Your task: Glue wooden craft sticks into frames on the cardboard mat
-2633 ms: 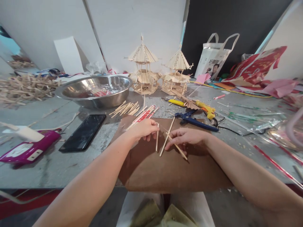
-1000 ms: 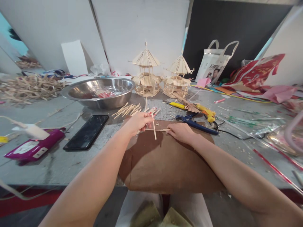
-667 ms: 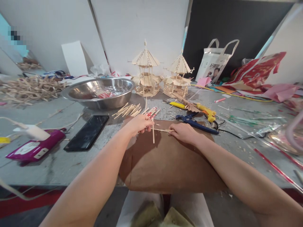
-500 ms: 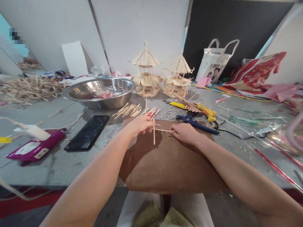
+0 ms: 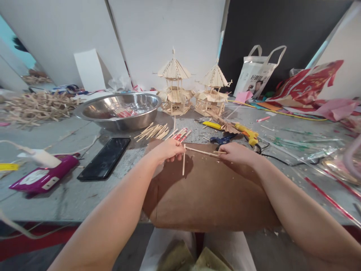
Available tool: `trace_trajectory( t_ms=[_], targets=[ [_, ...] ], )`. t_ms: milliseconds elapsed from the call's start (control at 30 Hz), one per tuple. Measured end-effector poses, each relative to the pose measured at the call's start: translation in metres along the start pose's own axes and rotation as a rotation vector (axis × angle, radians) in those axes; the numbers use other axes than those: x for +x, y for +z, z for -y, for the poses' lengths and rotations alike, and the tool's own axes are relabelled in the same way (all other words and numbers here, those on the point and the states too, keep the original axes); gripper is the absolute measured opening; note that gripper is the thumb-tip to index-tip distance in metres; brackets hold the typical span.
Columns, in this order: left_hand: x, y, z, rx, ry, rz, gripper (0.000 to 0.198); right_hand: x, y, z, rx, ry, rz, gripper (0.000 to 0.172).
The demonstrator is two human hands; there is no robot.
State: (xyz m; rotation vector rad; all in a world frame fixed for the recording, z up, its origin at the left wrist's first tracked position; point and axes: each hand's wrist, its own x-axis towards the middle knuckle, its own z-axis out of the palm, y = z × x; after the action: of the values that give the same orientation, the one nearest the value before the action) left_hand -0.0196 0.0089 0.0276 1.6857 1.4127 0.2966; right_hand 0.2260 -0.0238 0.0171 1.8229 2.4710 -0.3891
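My left hand (image 5: 171,149) is closed in a pinch over the brown board (image 5: 208,192). It grips joined thin wooden sticks: a longer stick (image 5: 201,151) runs out to the right and a short stick (image 5: 184,162) points down toward me. My right hand (image 5: 237,152) is closed, pinching a short piece of stick (image 5: 221,152) at the longer stick's right end. Whether that piece touches the longer stick I cannot tell. Behind my right hand lies a dark-blue tool (image 5: 222,140), its handle hidden. Loose sticks (image 5: 152,131) and red-marked sticks (image 5: 182,134) lie beyond my left hand.
Two stick-built pagodas (image 5: 174,90) stand at the back, beside a steel basin (image 5: 118,113). At left are a phone (image 5: 104,159), a purple power strip (image 5: 45,173) and a stick heap (image 5: 39,107). A yellow glue gun (image 5: 247,134), yellow cutter (image 5: 212,125) and bag (image 5: 254,75) are right.
My right hand has moved right, away from the left hand, and now covers the dark-blue tool's handle. The longer stick shows more of its length. My left hand has barely moved.
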Motion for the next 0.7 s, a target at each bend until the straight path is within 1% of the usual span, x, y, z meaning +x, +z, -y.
trace_trajectory(
  t_ms=[100, 233, 433, 700],
  targets=[
    [0.001, 0.004, 0.002, 0.06, -0.003, 0.024, 0.02, 0.002, 0.003, -0.004, 0.003, -0.031, 0.035, 0.022],
    [0.001, 0.009, 0.002, 0.133, -0.004, 0.052, 0.016, 0.004, 0.006, -0.003, 0.017, -0.036, 0.018, 0.024],
    [-0.003, 0.011, -0.002, 0.215, -0.087, 0.029, 0.013, 0.004, 0.007, 0.001, 0.01, 0.003, -0.007, 0.025],
    [0.0, 0.011, 0.002, 0.266, -0.065, 0.042, 0.014, 0.003, 0.005, 0.002, -0.008, 0.017, 0.001, 0.026]
  ],
)
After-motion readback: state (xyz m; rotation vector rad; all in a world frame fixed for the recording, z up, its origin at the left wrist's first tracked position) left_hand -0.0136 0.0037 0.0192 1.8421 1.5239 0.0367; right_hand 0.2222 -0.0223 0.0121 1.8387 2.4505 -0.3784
